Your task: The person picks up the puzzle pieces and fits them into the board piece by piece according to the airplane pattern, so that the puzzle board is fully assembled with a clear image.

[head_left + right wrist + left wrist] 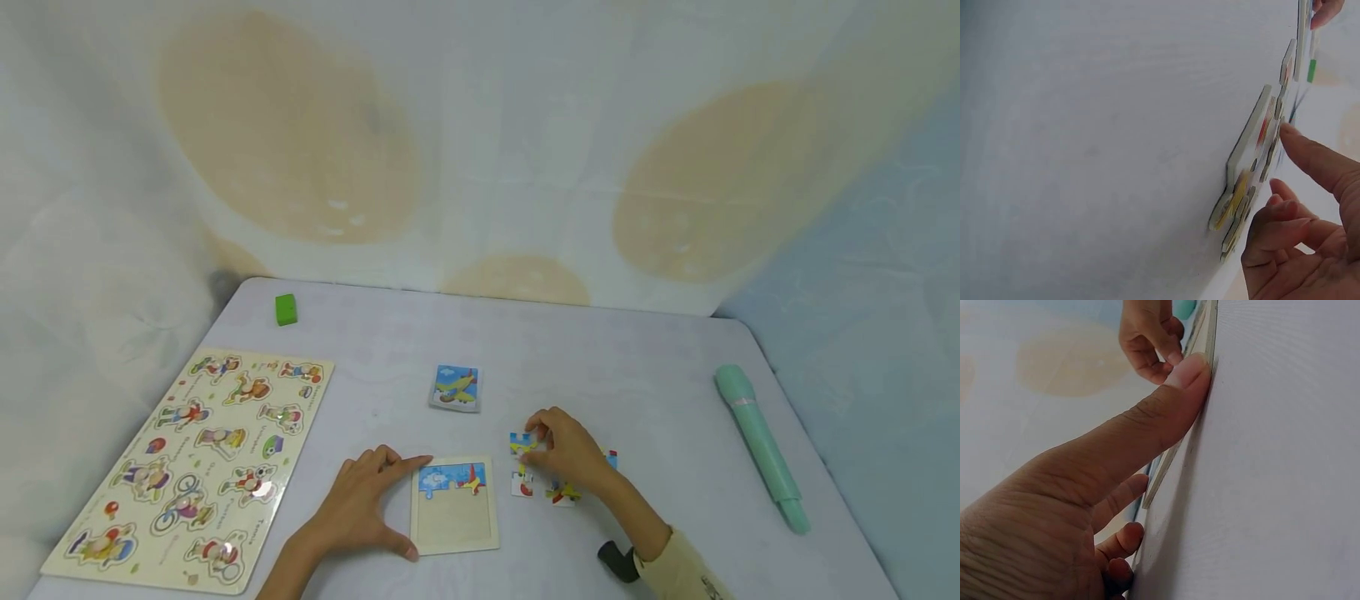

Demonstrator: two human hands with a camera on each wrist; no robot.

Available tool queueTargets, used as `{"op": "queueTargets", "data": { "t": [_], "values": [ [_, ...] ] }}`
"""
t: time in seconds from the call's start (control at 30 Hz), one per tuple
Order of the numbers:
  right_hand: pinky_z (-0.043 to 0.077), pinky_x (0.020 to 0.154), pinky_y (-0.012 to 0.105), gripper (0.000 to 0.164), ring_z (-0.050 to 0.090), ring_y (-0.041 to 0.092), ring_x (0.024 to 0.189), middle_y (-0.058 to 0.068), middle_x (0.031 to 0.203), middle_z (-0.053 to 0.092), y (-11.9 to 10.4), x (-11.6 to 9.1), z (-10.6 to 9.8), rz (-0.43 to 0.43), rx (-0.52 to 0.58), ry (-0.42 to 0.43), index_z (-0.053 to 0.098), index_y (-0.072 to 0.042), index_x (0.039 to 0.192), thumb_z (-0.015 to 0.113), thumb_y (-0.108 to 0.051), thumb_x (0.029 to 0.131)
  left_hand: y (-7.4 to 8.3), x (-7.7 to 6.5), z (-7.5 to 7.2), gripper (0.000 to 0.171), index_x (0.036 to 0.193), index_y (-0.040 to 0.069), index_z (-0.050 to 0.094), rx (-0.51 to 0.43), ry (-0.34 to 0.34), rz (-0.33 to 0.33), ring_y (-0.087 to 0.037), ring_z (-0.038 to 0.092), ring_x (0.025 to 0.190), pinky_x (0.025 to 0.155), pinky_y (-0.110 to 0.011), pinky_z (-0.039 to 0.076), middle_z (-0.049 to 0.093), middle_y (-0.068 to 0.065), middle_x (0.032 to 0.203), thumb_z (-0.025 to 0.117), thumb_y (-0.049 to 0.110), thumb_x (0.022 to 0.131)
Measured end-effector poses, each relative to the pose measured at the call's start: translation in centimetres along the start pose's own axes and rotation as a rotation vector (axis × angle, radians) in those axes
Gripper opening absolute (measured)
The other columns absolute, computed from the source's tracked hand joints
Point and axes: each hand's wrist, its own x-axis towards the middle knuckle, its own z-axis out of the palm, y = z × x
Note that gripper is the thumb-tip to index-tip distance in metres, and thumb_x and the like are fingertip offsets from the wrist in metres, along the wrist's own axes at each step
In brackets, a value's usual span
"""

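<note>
A square wooden puzzle tray (pixel 454 533) lies before me, its top part filled with blue and red pieces (pixel 450 477). Along the tray's left edge rests my left hand (pixel 360 504), thumb at the lower corner and index finger at the upper one; in the left wrist view the thumb (pixel 1188 372) presses the rim. To the tray's right, my right hand (pixel 566 450) has its thumb and index finger at a blue-and-yellow puzzle piece (pixel 519 443). Whether they pinch it is hidden. Other loose pieces (pixel 522 485) lie beside and under that hand, flat in the right wrist view.
A small airplane picture (pixel 455 387) lies behind the tray. On the left is a large board of figures (pixel 225 475), with a green block (pixel 286 309) beyond it. A mint-green cylindrical object (pixel 761 446) lies at right. A black object (pixel 618 562) shows by the right sleeve.
</note>
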Motion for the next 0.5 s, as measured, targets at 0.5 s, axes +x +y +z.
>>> {"op": "queueTargets", "data": {
  "t": [0.5],
  "values": [
    [0.04,0.067,0.025,0.025,0.045,0.013,0.076,-0.003,0.084,0.051,0.16,0.17,0.24,0.037,-0.057,0.001,0.064,-0.014,0.09,0.085,-0.02,0.077,0.06,-0.01,-0.06,0.112,0.141,0.042,0.052,0.009,0.006,0.003,-0.006,0.037,0.091,0.075,-0.028,0.028,0.044,0.017,0.103,0.081,0.078,0.04]
  ]
}}
